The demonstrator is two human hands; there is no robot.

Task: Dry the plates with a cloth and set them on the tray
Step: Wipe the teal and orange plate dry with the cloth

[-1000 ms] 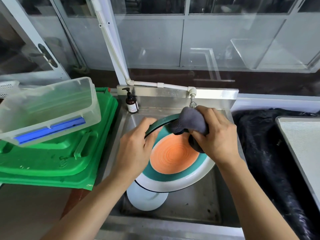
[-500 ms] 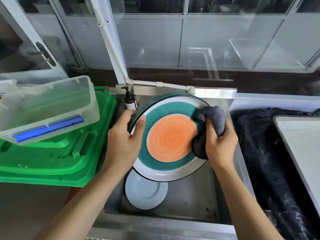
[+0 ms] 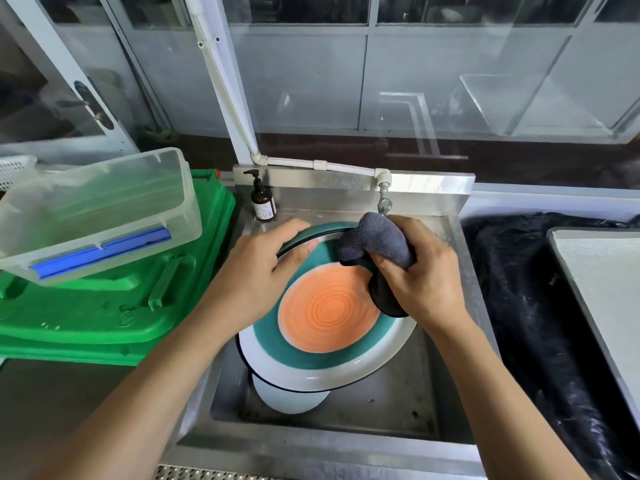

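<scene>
A large plate (image 3: 325,327) with an orange middle, a teal ring and a white rim is held tilted over the steel sink (image 3: 398,403). My left hand (image 3: 263,271) grips its upper left rim, thumb on the face. My right hand (image 3: 422,271) is shut on a grey cloth (image 3: 374,242), pressed on the plate's upper right rim. A small pale plate (image 3: 291,401) lies in the sink, partly hidden under the large one. A grey tray (image 3: 609,278) lies at the far right.
A clear plastic box (image 3: 100,209) rests on stacked green crates (image 3: 104,306) left of the sink. A brown pump bottle (image 3: 263,202) stands at the sink's back left corner, with a tap (image 3: 383,199) behind the cloth. Black plastic sheeting (image 3: 526,306) covers the counter on the right.
The plate has dropped from nearly upright to a flatter tilt. My right hand with the cloth has moved from the plate's right edge up to its top right rim.
</scene>
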